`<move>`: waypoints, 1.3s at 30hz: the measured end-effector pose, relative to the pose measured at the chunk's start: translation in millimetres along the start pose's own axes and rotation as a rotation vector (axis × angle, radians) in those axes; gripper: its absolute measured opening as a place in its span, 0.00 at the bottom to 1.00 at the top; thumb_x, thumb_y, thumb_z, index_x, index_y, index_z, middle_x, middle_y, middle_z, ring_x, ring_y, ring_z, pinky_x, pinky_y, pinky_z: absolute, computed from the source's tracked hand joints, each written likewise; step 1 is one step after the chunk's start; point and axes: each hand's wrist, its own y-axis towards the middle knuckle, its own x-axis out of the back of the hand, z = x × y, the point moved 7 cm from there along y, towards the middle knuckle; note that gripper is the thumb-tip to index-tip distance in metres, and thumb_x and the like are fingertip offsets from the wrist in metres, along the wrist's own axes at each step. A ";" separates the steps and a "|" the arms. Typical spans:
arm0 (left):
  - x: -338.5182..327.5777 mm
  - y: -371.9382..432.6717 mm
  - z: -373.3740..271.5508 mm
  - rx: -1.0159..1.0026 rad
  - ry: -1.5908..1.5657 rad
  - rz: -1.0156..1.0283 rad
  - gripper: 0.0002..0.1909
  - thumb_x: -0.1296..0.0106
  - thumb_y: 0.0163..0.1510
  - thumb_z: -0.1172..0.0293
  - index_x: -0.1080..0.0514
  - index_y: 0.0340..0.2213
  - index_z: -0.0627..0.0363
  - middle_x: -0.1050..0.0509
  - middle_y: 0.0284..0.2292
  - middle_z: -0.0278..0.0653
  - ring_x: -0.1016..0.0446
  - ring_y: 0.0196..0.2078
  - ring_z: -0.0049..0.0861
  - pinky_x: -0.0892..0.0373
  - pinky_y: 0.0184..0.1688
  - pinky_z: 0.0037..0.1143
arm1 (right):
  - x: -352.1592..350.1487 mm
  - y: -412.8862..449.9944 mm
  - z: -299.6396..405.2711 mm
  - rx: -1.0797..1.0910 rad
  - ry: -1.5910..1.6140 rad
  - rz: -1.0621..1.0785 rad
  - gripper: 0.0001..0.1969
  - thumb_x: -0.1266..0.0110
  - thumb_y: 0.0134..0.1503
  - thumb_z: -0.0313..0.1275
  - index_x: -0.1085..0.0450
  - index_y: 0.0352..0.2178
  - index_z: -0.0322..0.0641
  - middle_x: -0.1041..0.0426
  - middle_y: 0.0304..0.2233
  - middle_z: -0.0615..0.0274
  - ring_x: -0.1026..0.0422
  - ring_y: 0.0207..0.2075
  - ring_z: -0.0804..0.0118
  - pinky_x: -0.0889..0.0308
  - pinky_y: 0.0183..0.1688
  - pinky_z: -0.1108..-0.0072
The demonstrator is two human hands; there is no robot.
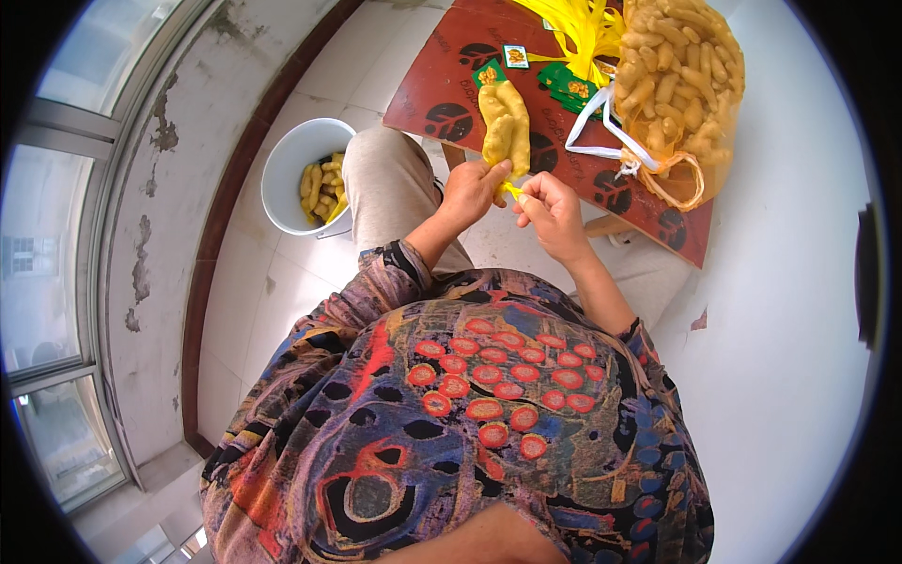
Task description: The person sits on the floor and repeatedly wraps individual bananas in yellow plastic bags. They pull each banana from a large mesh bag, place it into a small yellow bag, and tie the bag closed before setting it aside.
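Observation:
A yellow net bag (509, 123) filled with long, knobbly, peanut-like pieces lies over the front part of the red board, with a green picture label (488, 73) at its far end. My left hand (473, 189) grips the bag's near end. From the right, my right hand (548, 210) pinches the twisted yellow tail (512, 189) of the netting between thumb and fingers. The tail is drawn out short between both hands. Whether it is knotted cannot be seen.
The red printed board (437, 84) bears yellow netting strips (574, 28), green labels (569, 88) and a loose label (516, 56). A large orange mesh sack (680, 84) of similar pieces has a white strap (588, 149). Left of my knee, a white bucket (278, 190) holds filled bags (323, 187).

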 end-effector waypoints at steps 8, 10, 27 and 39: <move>-7.7 3.8 11.4 0.166 -0.306 0.172 0.21 0.56 0.61 0.55 0.27 0.28 0.62 0.29 0.18 0.33 0.33 0.16 0.16 0.39 0.19 0.18 | 2.6 2.9 -11.0 -0.214 0.092 0.037 0.06 0.52 0.57 0.29 0.35 0.28 0.36 0.29 0.25 0.63 0.30 0.22 0.80 0.33 0.26 0.86; -8.7 2.2 10.3 0.129 -0.298 0.146 0.21 0.56 0.61 0.55 0.28 0.27 0.62 0.30 0.17 0.32 0.35 0.15 0.14 0.39 0.18 0.17 | 2.7 4.9 -16.5 -0.250 0.039 0.029 0.09 0.51 0.58 0.31 0.35 0.28 0.36 0.29 0.24 0.64 0.29 0.23 0.79 0.33 0.25 0.85; -7.8 7.1 14.1 0.016 -0.121 0.073 0.23 0.53 0.59 0.54 0.26 0.23 0.63 0.31 0.15 0.34 0.33 0.17 0.17 0.37 0.19 0.20 | -17.8 -1.4 35.8 0.284 -0.661 -0.043 0.12 0.52 0.58 0.32 0.36 0.24 0.34 0.35 0.19 0.52 0.33 0.23 0.51 0.39 0.26 0.67; 5.6 10.3 -4.7 -0.148 0.108 0.037 0.26 0.55 0.58 0.50 0.25 0.23 0.64 0.27 0.17 0.44 0.26 0.21 0.31 0.32 0.26 0.29 | -32.7 1.6 36.8 0.344 -0.668 0.057 0.12 0.52 0.57 0.32 0.36 0.24 0.34 0.32 0.21 0.49 0.31 0.26 0.46 0.38 0.28 0.63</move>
